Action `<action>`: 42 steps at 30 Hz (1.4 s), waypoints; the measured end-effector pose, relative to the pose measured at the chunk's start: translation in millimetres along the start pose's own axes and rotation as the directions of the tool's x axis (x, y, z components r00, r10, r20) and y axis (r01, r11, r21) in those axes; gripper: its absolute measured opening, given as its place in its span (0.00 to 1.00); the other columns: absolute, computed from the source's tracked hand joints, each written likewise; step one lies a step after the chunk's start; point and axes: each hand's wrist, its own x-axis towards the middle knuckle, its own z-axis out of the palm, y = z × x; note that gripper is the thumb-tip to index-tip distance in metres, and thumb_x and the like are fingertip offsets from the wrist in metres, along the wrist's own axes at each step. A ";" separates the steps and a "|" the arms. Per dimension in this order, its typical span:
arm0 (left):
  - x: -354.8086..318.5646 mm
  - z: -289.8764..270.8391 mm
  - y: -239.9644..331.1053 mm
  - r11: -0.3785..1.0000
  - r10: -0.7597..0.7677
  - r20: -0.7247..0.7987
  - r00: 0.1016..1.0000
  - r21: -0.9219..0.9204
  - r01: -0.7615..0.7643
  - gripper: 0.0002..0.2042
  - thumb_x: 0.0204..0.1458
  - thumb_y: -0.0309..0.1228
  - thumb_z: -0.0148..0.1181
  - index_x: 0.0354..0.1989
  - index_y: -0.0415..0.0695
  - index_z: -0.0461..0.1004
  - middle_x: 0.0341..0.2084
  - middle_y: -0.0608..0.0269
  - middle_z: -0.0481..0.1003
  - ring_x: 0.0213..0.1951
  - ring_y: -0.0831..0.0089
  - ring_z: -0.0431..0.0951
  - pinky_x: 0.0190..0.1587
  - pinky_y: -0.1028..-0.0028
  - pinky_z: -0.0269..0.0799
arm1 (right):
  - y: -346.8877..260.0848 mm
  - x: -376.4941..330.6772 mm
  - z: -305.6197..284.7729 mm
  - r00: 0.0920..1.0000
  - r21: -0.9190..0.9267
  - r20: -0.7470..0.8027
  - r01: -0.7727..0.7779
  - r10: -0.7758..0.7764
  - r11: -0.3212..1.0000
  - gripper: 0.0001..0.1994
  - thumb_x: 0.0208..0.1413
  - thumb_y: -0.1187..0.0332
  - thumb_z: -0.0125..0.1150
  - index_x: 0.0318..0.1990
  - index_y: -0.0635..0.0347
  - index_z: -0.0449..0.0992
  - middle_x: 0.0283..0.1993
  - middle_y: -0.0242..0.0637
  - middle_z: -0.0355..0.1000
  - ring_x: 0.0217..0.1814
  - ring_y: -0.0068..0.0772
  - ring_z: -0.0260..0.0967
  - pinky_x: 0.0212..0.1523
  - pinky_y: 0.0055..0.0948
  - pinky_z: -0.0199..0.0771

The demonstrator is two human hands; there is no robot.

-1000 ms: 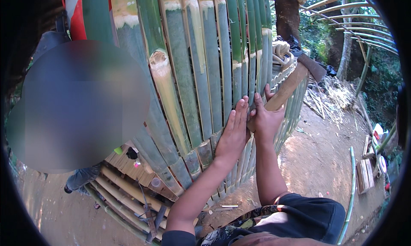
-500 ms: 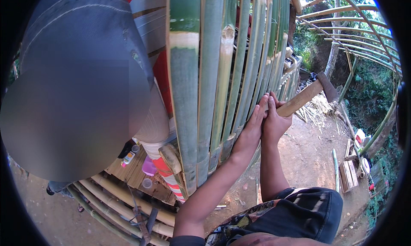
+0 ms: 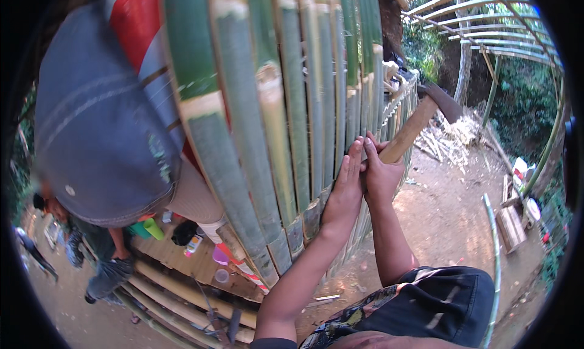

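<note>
– At 9 to 10 o'clock, what fills the edge?

– Blue-grey stitched cloth [image 3: 103,124]; whether cap or garment cannot be told. At 8 o'clock, a wooden worktop [image 3: 173,261] bears a small bottle [image 3: 193,244] and other loose articles.

– And next, toward the centre?

– A row of green bamboo slats [image 3: 234,124], running from 12 o'clock down to 7, with narrow gaps between. Just right of centre, at 3 o'clock, the left hand [image 3: 342,197] lies along them, fingers straight and together. Close beside it, the right hand [image 3: 382,176] is wrapped round the lower handle of an axe [image 3: 412,129], whose head projects toward 2 o'clock. The handle's end is largely hidden among the fingers.

– What might go wrong?

– Probably slipping: the weight sits far from the grip, so a slackened right hand could let the head swing down. The left fingertips, near the handle, could be pinched against the slats. Uneven pressure might also shift a slat.

– Farther right?

– Pale debris [image 3: 447,143] at 3 o'clock; a green pole [image 3: 494,270] at 4.
</note>
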 end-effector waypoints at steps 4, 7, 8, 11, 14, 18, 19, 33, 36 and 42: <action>-0.3 -1.8 1.1 1.000 0.019 0.027 0.999 -0.010 -0.019 0.31 0.67 0.37 0.40 0.77 0.36 0.51 0.79 0.49 0.47 0.80 0.56 0.44 0.79 0.57 0.35 | -7.4 1.4 -8.0 0.995 0.072 0.064 -0.080 0.075 0.994 0.12 0.61 0.78 0.67 0.35 0.63 0.66 0.50 0.52 0.81 0.17 0.17 0.69 0.18 0.19 0.69; -1.9 1.1 4.0 0.996 0.002 0.042 0.999 -0.091 0.002 0.31 0.67 0.38 0.40 0.76 0.36 0.53 0.79 0.49 0.47 0.80 0.55 0.44 0.79 0.56 0.36 | -13.3 5.1 -17.5 0.976 0.174 0.140 -0.190 0.167 0.966 0.12 0.62 0.77 0.66 0.36 0.64 0.65 0.50 0.54 0.81 0.17 0.20 0.71 0.16 0.20 0.69; -2.4 2.0 5.9 0.992 -0.015 0.046 0.999 -0.121 0.020 0.31 0.67 0.38 0.40 0.76 0.36 0.53 0.79 0.49 0.46 0.80 0.55 0.44 0.79 0.56 0.36 | -15.3 6.7 -23.3 0.967 0.206 0.170 -0.223 0.190 0.953 0.12 0.62 0.76 0.66 0.36 0.64 0.65 0.49 0.54 0.81 0.16 0.21 0.71 0.15 0.21 0.69; -1.1 2.9 9.4 0.976 -0.056 0.035 0.998 -0.210 0.062 0.36 0.63 0.47 0.50 0.77 0.41 0.54 0.79 0.51 0.48 0.79 0.54 0.47 0.79 0.55 0.37 | -13.9 14.0 -53.7 0.963 0.116 0.178 -0.224 0.201 0.968 0.10 0.63 0.75 0.66 0.39 0.65 0.68 0.47 0.52 0.82 0.15 0.22 0.70 0.14 0.21 0.68; -2.5 4.2 13.6 0.968 -0.094 0.040 0.995 -0.231 0.101 0.42 0.57 0.53 0.58 0.77 0.43 0.55 0.78 0.52 0.49 0.79 0.53 0.48 0.78 0.53 0.40 | -7.3 16.7 -105.4 0.947 -0.050 0.183 -0.260 0.265 0.964 0.09 0.63 0.74 0.67 0.40 0.66 0.70 0.45 0.49 0.83 0.15 0.21 0.69 0.14 0.21 0.66; 3.8 -7.7 14.0 0.932 -0.182 -0.002 0.983 -0.319 0.172 0.41 0.58 0.50 0.59 0.76 0.42 0.56 0.77 0.46 0.50 0.78 0.44 0.47 0.76 0.47 0.42 | -1.4 6.0 -201.0 0.900 -0.261 0.178 -0.346 0.397 0.901 0.09 0.62 0.71 0.69 0.40 0.65 0.74 0.32 0.39 0.80 0.14 0.20 0.68 0.14 0.22 0.65; 11.2 -15.2 15.9 0.917 -0.237 -0.045 0.970 -0.340 0.208 0.41 0.58 0.50 0.59 0.76 0.41 0.56 0.77 0.43 0.50 0.78 0.42 0.47 0.76 0.46 0.42 | 2.0 3.4 -229.3 0.874 -0.332 0.196 -0.368 0.445 0.869 0.10 0.62 0.72 0.68 0.40 0.66 0.72 0.35 0.42 0.81 0.15 0.21 0.69 0.14 0.21 0.64; 225.8 -10.8 -50.5 0.659 -0.741 -0.328 0.586 -0.190 0.727 0.43 0.69 0.53 0.37 0.73 0.19 0.38 0.72 0.14 0.33 0.76 0.26 0.29 0.75 0.40 0.25 | 27.8 56.7 -400.8 0.663 -0.377 0.184 -0.634 0.726 0.675 0.10 0.63 0.77 0.63 0.41 0.65 0.64 0.39 0.53 0.81 0.13 0.24 0.68 0.12 0.24 0.65; 237.4 -9.5 -69.2 0.623 -0.742 -0.398 0.539 -0.114 0.774 0.41 0.69 0.52 0.35 0.73 0.21 0.40 0.73 0.16 0.35 0.76 0.27 0.30 0.75 0.39 0.27 | 34.6 78.7 -409.4 0.681 -0.368 0.219 -0.606 0.699 0.705 0.10 0.64 0.77 0.63 0.40 0.65 0.64 0.39 0.53 0.81 0.13 0.24 0.68 0.12 0.24 0.64; 241.4 3.2 -66.1 0.565 -0.759 -0.409 0.506 -0.026 0.825 0.37 0.72 0.47 0.29 0.74 0.22 0.41 0.74 0.22 0.37 0.77 0.31 0.32 0.75 0.41 0.28 | 67.1 116.7 -415.2 0.606 -0.408 0.242 -0.644 0.757 0.647 0.10 0.64 0.77 0.62 0.42 0.65 0.63 0.42 0.57 0.80 0.14 0.25 0.69 0.12 0.23 0.66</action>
